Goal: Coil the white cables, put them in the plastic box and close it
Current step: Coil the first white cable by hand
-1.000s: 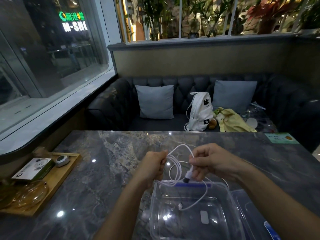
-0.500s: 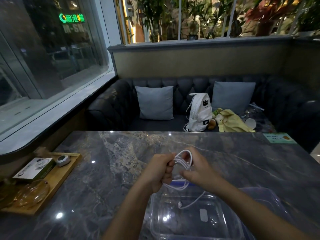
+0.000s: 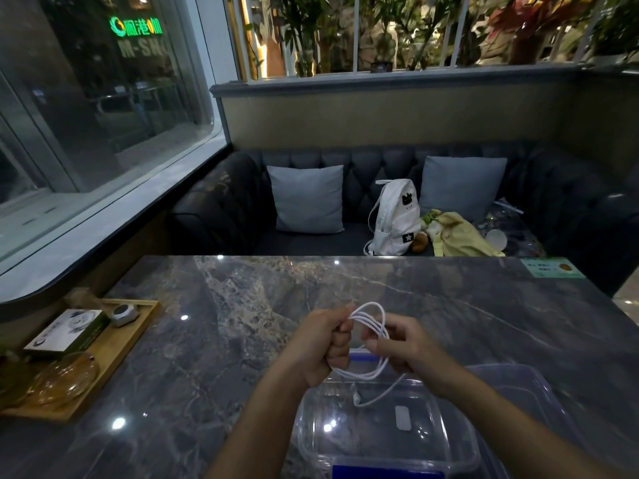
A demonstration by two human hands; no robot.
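A white cable [image 3: 371, 318] is wound into several loops, held between both hands above the far rim of the clear plastic box [image 3: 313, 430]. My left hand [image 3: 320, 344] is fisted around the left side of the coil. My right hand [image 3: 406, 347] pinches the right side with fingers through the loops. A loose end with its plug [image 3: 358, 398] dangles into the open box. The box stands on the dark marble table [image 3: 242, 340] at the near edge, with blue clips. Its clear lid [image 3: 539, 388] lies to the right, partly behind my right forearm.
A wooden tray [image 3: 114, 347] with a small box, a round gadget and a glass dish sits at the table's left edge. A green card [image 3: 553, 267] lies at the far right corner. Behind the table is a dark sofa with cushions and a white backpack [image 3: 396, 216].
The hands have come closer together and the cable has gone from loose wide loops to a tighter coil. The trailing end into the box is shorter.
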